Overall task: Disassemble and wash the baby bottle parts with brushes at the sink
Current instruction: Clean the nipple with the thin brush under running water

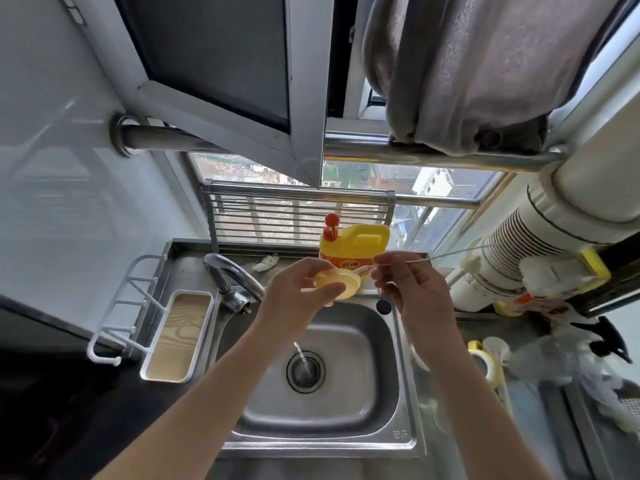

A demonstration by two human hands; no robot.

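My left hand [294,296] holds a pale yellow bottle collar ring [341,284] above the back of the steel sink [377,403]. My right hand [412,289] pinches a thin white wire brush [450,255]. The brush's bristled tip pokes into the ring, and its long wire handle runs up to the right. A thin stream of water [300,356] falls from the tap [235,277] toward the drain [305,371].
A yellow detergent jug [356,247] with a red pump stands behind the sink. A white tray [178,336] with a wooden base sits left of the basin, beside a white hook rack [124,306]. White pipes, yellow-rimmed bottle parts [485,362] and plastic bags crowd the right counter.
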